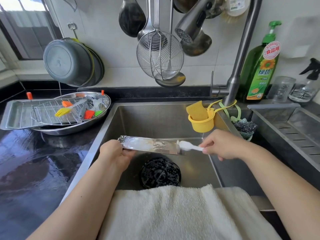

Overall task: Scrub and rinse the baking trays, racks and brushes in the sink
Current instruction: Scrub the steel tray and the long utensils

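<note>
Soapy flat steel tray (150,147) held over the steel sink (155,118), a white brush (188,146) at its right end.

Nearest lies a cream towel (173,213) draped over the sink's front edge. Above the black drain strainer (160,172), the left hand (115,154) grips the tray's left end; the tray is shiny, streaked with white foam. The right hand (220,146) pinches the brush handle. Farther left, on the black counter (26,161), an oval steel dish (97,122) holds a rectangular tray (15,115), wire rack (52,111) and coloured silicone brushes (90,113).
</note>
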A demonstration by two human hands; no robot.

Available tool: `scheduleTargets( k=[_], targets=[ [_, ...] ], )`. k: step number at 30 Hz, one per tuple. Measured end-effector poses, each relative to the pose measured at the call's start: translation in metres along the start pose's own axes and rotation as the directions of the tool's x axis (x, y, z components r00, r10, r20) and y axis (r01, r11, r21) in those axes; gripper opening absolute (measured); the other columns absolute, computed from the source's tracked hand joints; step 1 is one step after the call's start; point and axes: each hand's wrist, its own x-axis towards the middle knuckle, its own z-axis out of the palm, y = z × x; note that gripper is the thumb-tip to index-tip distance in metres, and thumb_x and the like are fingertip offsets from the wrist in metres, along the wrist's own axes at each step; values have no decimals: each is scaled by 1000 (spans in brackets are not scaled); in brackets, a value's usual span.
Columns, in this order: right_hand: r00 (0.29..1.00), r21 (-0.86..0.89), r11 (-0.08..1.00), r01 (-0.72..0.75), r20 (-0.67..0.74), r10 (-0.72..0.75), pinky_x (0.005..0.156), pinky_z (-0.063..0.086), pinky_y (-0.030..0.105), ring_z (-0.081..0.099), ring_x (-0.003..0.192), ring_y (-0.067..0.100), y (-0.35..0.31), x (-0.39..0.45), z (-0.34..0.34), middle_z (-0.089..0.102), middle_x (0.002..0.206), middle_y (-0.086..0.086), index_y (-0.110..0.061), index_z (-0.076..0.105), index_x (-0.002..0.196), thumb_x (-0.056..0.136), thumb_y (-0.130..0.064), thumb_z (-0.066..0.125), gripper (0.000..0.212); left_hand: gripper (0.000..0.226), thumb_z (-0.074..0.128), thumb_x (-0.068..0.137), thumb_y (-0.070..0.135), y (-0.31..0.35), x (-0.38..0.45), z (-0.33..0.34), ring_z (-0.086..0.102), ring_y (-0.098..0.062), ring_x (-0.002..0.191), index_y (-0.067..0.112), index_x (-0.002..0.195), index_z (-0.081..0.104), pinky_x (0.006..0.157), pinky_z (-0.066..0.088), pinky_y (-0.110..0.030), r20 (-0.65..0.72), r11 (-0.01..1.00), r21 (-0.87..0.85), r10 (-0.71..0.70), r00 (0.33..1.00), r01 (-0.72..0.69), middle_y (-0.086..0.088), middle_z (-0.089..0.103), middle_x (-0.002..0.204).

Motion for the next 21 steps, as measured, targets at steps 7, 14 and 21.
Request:
scheduleTargets(
  k=[7,14,21],
  targets=[
    [996,273,960,59,46,-75,45,32,24,41,49,17,-41,-3,23,61,68,4,-10,75,87,99,-21,60,22,39,17,100,-14,-4,2,1,62,-32,73,-9,123,48,42,55,-42,12,999,-48,-6,1000,6,-23,57,92],
    [968,117,961,-250,69,243,48,31,25,39,52,19,-23,-7,1,51,75,13,-3,66,99,100,-11,49,19,39,20,98,-10,-3,19,-1,70,-36,87,-12,112,56,66,64,-52,-40,995,-65,-82,996,79,-26,66,105],
    [981,121,973,-196,25,195,45,34,28,41,54,18,-25,-11,-5,51,72,3,-12,65,94,102,-12,42,25,49,22,80,-11,4,41,-10,54,-26,90,0,107,61,94,43,-37,-48,980,-157,-135,990,126,-16,59,111]
  ],
)
